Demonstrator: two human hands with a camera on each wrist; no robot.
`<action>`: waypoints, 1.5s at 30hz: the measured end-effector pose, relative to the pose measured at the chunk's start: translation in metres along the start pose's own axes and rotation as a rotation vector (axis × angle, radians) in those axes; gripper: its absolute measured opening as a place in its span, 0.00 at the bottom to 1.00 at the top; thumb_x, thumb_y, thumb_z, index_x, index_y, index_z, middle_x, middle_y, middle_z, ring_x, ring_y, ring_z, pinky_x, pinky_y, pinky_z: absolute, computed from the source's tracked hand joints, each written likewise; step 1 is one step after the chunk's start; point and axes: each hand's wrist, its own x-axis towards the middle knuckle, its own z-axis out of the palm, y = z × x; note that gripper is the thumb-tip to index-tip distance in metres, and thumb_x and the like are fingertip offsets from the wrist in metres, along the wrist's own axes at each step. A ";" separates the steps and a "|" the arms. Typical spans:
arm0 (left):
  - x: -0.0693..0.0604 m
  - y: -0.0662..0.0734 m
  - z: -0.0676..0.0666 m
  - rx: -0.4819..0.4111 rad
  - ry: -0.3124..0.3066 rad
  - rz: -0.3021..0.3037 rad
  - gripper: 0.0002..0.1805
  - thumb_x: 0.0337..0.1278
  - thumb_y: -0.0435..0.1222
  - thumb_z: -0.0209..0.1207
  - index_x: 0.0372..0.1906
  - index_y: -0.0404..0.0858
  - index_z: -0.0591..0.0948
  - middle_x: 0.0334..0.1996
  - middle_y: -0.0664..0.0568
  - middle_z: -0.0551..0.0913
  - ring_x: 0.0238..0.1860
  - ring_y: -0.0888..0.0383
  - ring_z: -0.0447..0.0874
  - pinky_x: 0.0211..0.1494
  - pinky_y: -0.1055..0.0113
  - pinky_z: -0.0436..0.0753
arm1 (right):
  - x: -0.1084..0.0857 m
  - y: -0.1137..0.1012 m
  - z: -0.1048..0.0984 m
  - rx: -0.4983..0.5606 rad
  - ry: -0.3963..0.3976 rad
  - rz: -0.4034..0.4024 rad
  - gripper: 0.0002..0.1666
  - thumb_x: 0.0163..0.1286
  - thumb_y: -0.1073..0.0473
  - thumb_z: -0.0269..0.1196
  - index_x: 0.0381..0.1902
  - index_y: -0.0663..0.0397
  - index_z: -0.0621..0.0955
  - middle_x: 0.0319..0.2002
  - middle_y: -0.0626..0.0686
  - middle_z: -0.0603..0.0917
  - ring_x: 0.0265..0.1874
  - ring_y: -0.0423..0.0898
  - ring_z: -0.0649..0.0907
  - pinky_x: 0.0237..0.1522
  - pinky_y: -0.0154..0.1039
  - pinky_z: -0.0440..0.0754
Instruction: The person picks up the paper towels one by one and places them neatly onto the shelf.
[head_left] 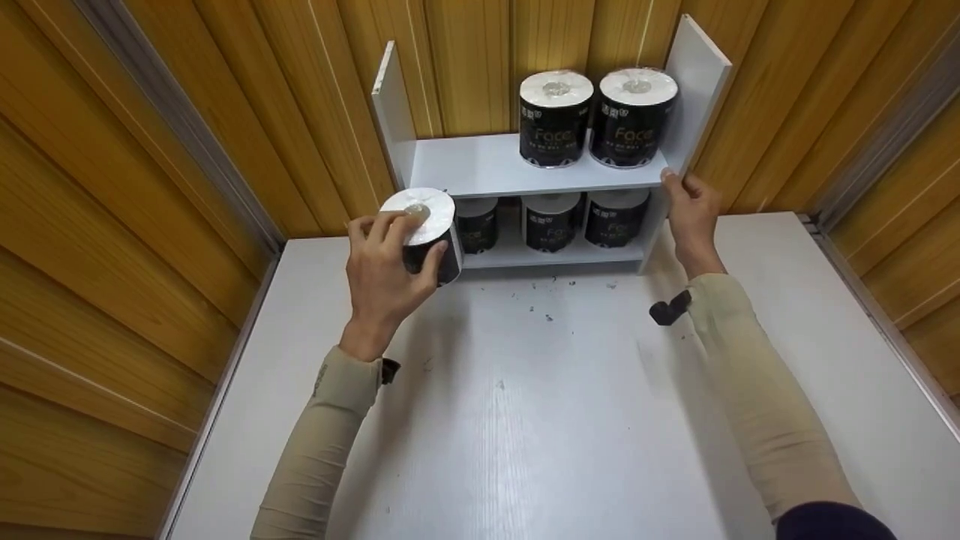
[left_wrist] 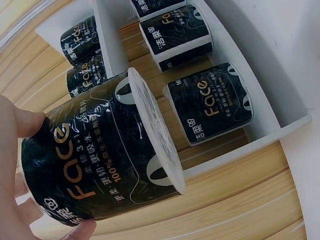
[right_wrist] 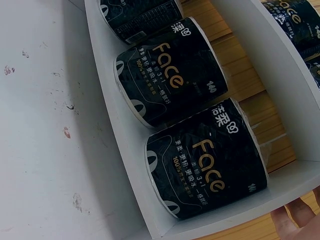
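Observation:
My left hand (head_left: 390,262) holds a toilet paper roll (head_left: 446,259) in a black "Face" wrapper, its white end facing up. The thumb and fingers are spread around it, and it is off the table at the left front of a white two-tier shelf (head_left: 465,165). In the left wrist view the same roll (left_wrist: 100,150) fills the foreground. At the shelf's right side panel, my right hand (head_left: 694,217) grips the edge, with the thumb near the upper board. Two rolls (head_left: 555,124) stand at the right of the upper tier. Three more rolls (head_left: 551,225) stand on the lower tier.
The shelf stands on a white table (head_left: 525,420) against a wood-patterned wall (head_left: 465,67). Small dark specks (head_left: 549,317) lie on the table in front of it. Wood-patterned walls (head_left: 112,300) also enclose the left and right sides.

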 end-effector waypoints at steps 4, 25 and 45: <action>0.003 0.003 0.001 -0.004 0.003 0.011 0.23 0.65 0.52 0.70 0.54 0.40 0.86 0.56 0.46 0.86 0.58 0.41 0.75 0.54 0.46 0.84 | -0.001 0.000 0.000 -0.031 -0.002 0.004 0.21 0.79 0.41 0.62 0.55 0.47 0.89 0.36 0.38 0.83 0.36 0.38 0.76 0.34 0.30 0.75; 0.017 0.017 0.008 -0.021 0.008 0.048 0.22 0.65 0.52 0.69 0.54 0.41 0.87 0.55 0.46 0.86 0.57 0.41 0.75 0.50 0.46 0.85 | 0.003 0.002 -0.001 0.027 0.019 -0.015 0.27 0.78 0.48 0.66 0.18 0.45 0.72 0.18 0.38 0.67 0.21 0.36 0.69 0.23 0.30 0.69; 0.031 0.025 0.016 -0.030 -0.011 0.073 0.23 0.66 0.52 0.68 0.55 0.41 0.86 0.55 0.46 0.87 0.58 0.41 0.75 0.57 0.48 0.81 | -0.001 -0.002 0.001 0.021 0.019 -0.016 0.23 0.79 0.46 0.65 0.24 0.46 0.75 0.21 0.39 0.68 0.24 0.37 0.69 0.26 0.31 0.69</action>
